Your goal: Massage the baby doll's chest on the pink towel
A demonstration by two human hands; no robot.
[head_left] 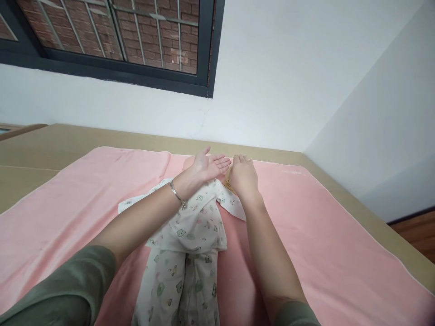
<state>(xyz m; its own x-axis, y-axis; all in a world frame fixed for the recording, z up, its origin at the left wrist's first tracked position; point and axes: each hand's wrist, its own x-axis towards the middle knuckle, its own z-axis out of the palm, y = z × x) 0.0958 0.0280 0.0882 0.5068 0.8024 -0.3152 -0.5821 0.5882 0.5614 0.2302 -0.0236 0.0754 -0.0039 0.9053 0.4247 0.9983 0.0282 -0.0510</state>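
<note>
A doll-sized figure in a white romper point(190, 226) printed with small bears lies lengthwise on a pink blanket point(322, 235), legs toward me. My left hand point(209, 165), a silver bracelet on its wrist, hovers at the neck end with the palm turned sideways and the fingers straight, holding nothing. My right hand point(243, 176) lies palm down just to its right, over the top of the garment. A small yellowish bit point(227, 184) shows at its edge. What lies under that hand is hidden. A peach-coloured rounded part point(186, 161) peeks out behind my left wrist.
The blanket covers a tan mattress point(50, 145) that reaches the white back wall point(272, 90) and runs near the right wall. A dark-framed window point(136, 40) with brick behind it sits high on the left. Wooden floor point(419, 233) shows at the far right.
</note>
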